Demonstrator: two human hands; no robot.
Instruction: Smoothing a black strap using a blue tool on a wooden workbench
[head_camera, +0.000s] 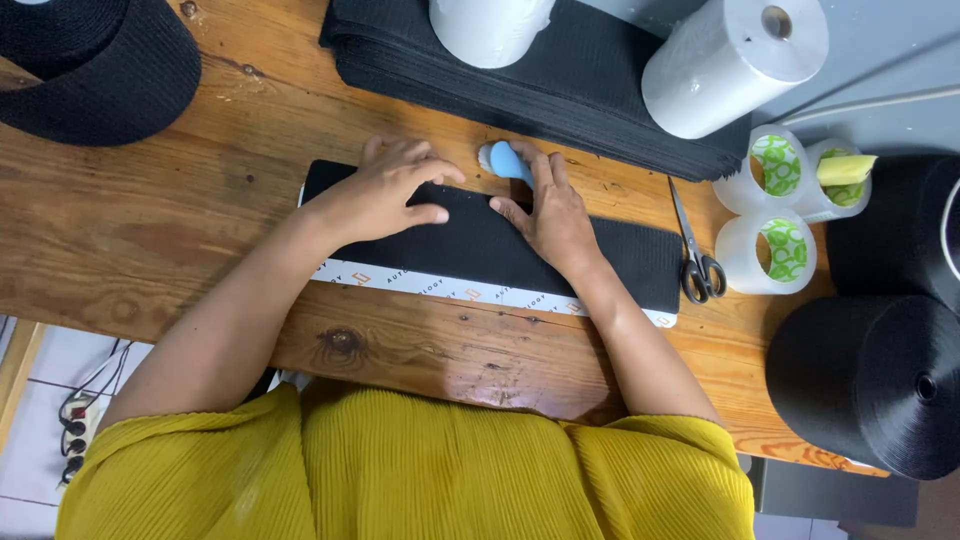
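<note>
At mid-frame, the left hand (385, 195) lies flat, fingers spread, pinning a long black fabric strip (480, 240) on its white backing strip (440, 285). The right hand (550, 215) grips a small blue-handled brush (508, 160) at the strip's upper edge. This looks like a pressing or smoothing step; next, steady strokes along the strip seem needed.

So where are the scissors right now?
The scissors lie on the wooden table, right of the black fabric strip, beside the clear tape rolls.
</note>
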